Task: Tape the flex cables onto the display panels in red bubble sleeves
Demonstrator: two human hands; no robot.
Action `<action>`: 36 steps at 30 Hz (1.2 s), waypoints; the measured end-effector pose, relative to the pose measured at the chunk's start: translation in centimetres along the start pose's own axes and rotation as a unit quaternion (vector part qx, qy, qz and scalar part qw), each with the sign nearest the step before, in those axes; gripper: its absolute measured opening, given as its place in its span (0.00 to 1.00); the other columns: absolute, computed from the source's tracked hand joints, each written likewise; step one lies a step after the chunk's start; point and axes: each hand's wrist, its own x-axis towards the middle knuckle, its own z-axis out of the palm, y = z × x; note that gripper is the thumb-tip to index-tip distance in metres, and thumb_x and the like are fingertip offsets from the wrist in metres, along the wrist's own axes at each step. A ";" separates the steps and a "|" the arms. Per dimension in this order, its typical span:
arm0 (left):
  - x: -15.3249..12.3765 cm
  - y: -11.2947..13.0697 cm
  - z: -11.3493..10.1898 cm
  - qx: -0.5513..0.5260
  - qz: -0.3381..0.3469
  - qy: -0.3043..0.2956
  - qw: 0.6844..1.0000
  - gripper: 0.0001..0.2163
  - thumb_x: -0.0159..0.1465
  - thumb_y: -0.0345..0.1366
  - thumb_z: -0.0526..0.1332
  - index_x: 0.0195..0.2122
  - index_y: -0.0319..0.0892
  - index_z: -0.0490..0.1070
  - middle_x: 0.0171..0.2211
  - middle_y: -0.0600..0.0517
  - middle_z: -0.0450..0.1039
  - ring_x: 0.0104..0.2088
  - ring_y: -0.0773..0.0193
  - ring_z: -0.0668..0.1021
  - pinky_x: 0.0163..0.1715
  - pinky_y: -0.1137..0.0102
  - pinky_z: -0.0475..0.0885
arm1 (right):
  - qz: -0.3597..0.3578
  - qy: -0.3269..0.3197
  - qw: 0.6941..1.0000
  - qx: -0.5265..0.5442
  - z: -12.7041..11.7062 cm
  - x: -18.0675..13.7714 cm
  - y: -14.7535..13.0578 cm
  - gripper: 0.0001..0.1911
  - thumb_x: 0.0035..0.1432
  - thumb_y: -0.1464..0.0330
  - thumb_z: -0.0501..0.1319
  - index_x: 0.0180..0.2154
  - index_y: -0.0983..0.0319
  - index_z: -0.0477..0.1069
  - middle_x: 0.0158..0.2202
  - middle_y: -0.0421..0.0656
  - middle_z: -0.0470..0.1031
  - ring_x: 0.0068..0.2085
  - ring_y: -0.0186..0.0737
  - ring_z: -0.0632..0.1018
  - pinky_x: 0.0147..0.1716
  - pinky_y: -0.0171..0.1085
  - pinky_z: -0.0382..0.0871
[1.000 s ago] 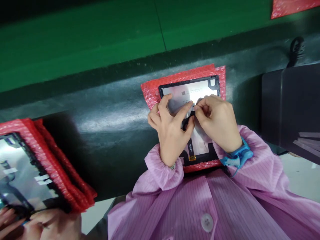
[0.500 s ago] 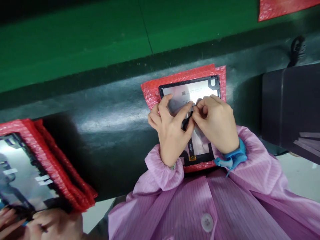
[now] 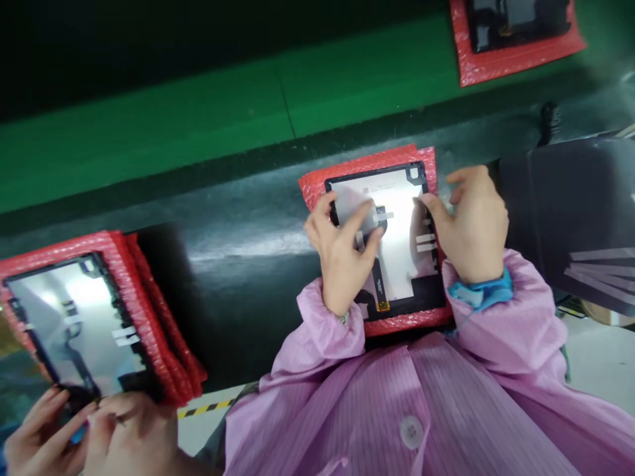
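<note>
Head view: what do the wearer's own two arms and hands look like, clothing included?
The left hand and right hand are ungloved. Both loose sleeves are pinkish-lilac; the left cuff is gathered. A bright blue band circles the right wrist. Something small and greenish shows at the left wrist, too small to identify.

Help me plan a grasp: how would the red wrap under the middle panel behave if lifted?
Likely floppy and light: the red wrap looks like thin, bubbly plastic. Pulled alone, it might drag the panel, which lies on top.
</note>
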 end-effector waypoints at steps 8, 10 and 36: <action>-3.8 -3.0 -2.0 -0.128 -0.189 -0.042 0.973 0.19 0.65 0.44 0.62 0.53 0.40 0.66 0.37 0.50 0.73 0.36 0.62 0.76 0.42 0.65 0.71 | -0.098 -0.102 0.983 0.116 0.9 -3.6 5.2 0.08 0.61 0.65 0.59 0.31 0.62 0.71 0.31 0.45 0.74 0.33 0.43 0.73 0.36 0.41 0.64; -4.1 -3.1 -1.5 -0.155 -0.194 0.000 0.969 0.24 0.63 0.40 0.65 0.58 0.40 0.61 0.34 0.53 0.70 0.33 0.65 0.75 0.39 0.68 0.70 | -0.098 -0.090 0.986 0.100 1.2 -4.1 5.2 0.08 0.61 0.66 0.58 0.31 0.62 0.71 0.33 0.46 0.73 0.36 0.45 0.73 0.38 0.42 0.64; -3.7 -3.7 -0.2 -0.138 -0.175 0.033 0.974 0.28 0.63 0.37 0.64 0.63 0.36 0.60 0.38 0.48 0.75 0.39 0.58 0.78 0.46 0.63 0.71 | -0.359 -0.041 0.932 -0.030 3.8 -3.2 0.9 0.32 0.66 0.47 0.48 0.65 0.53 0.65 0.65 0.56 0.57 0.54 0.59 0.64 0.50 0.54 0.60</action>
